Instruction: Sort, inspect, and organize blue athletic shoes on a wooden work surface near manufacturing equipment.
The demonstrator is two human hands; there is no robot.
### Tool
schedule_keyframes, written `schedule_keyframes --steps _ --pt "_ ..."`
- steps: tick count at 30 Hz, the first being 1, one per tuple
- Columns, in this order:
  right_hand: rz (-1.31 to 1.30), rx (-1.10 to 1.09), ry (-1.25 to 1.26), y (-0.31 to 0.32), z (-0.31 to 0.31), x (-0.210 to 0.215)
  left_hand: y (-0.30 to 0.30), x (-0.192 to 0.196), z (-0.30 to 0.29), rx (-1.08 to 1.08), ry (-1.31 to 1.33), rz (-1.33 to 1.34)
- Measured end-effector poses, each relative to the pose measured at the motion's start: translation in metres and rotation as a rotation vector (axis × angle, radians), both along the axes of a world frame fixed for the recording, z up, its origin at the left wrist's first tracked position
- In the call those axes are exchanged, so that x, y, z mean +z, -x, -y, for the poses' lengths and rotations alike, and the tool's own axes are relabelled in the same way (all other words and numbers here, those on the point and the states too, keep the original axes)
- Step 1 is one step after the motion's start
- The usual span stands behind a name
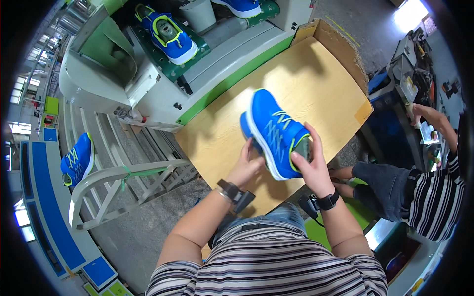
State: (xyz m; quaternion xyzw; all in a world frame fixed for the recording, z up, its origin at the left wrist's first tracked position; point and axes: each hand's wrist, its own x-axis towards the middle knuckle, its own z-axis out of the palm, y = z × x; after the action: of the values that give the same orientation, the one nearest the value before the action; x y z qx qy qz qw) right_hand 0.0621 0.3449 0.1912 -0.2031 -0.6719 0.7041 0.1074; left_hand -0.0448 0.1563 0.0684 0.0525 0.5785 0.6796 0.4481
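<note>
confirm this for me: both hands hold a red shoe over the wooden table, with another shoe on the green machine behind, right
Not quite: the shoe is blue with lime trim, not red. The head view shows the left hand and right hand holding it over the wooden table, with another shoe on the green machine behind.
</note>
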Motion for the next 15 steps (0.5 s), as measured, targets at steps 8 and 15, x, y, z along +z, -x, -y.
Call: schedule_keyframes --steps 8,15 --pt "0.139 0.253 -0.74 0.01 0.032 -0.059 -0.006 0.019 0.048 0.207 0.177 -0.278" --pt "0.18 0.111 -0.616 -0.004 0.035 -0.113 -0.023 -0.011 0.024 0.387 0.438 -0.612"
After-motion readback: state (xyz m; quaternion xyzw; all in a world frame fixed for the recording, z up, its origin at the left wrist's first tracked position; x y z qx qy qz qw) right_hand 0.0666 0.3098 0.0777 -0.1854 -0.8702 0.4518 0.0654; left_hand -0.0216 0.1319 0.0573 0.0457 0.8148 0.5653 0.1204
